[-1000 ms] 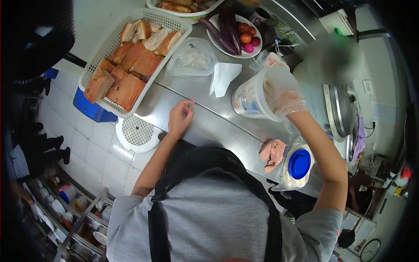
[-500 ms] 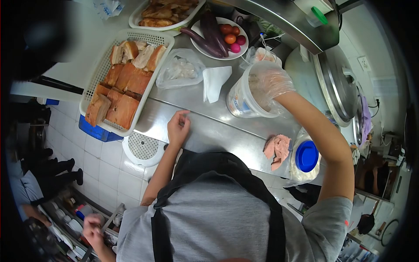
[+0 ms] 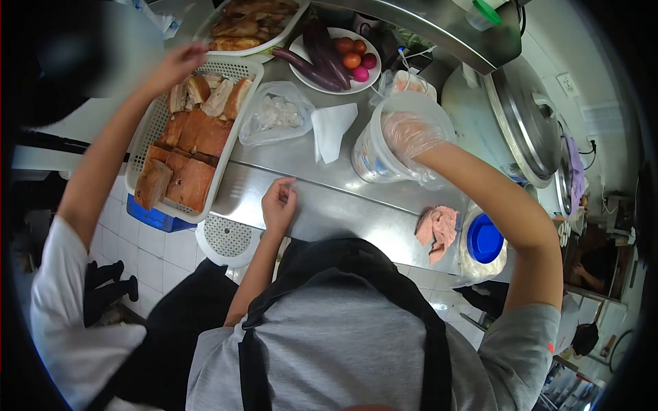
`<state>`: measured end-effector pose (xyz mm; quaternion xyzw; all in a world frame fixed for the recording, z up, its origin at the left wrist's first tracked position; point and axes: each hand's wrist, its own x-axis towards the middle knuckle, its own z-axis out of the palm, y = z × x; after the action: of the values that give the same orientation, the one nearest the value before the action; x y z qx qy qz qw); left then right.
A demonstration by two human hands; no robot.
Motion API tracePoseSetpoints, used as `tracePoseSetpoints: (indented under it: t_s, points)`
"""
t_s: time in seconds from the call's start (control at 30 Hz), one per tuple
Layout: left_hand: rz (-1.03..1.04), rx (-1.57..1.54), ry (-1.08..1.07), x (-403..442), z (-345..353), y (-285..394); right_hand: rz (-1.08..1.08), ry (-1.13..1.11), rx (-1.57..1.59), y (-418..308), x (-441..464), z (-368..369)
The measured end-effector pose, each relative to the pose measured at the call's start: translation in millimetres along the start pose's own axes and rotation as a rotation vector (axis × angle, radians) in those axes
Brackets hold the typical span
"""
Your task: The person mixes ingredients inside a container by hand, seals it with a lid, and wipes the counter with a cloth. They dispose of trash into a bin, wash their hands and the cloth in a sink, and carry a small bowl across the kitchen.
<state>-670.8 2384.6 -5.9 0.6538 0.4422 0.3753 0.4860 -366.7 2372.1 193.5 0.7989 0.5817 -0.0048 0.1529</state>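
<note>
We enter: eggplants (image 3: 325, 57), deep purple; plate (image 3: 352, 31), white; tomatoes (image 3: 351, 60), red to orange. Pork slabs (image 3: 202, 135), reddish-brown; basket (image 3: 154, 130), off-white, hole-patterned. Stool (image 3: 226, 240), white, dotted with holes. Bucket (image 3: 367, 144), cloudy white; its label (image 3: 367, 160), poorly seen, appears blue and orange. Cloth (image 3: 437, 229), salmon pink. Round lid (image 3: 484, 240), bright blue. Shirt (image 3: 349, 322), plain grey; apron (image 3: 329, 253), black.

Head-worn view, forward and down, counter-close

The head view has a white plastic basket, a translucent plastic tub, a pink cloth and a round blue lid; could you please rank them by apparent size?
White basket
Translucent tub
Pink cloth and blue lid: too alike to rank
</note>
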Motion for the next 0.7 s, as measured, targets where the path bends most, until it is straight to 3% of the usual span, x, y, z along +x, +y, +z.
tracePoseSetpoints:
  t_s: [0.13,0.43,0.7]
  points:
    - [0.002,-0.062,-0.008,-0.1,1.2,-1.9,-0.065,-0.050,-0.023,24.9,5.3,7.6]
    - [0.034,0.023,0.010,0.3,1.9,2.6,0.009,0.014,-0.080,-1.0,-2.0,-12.7]
    - [0.084,-0.004,0.019,1.1,2.3,-3.1,-0.116,-0.060,-0.120,22.6,17.9,7.5]
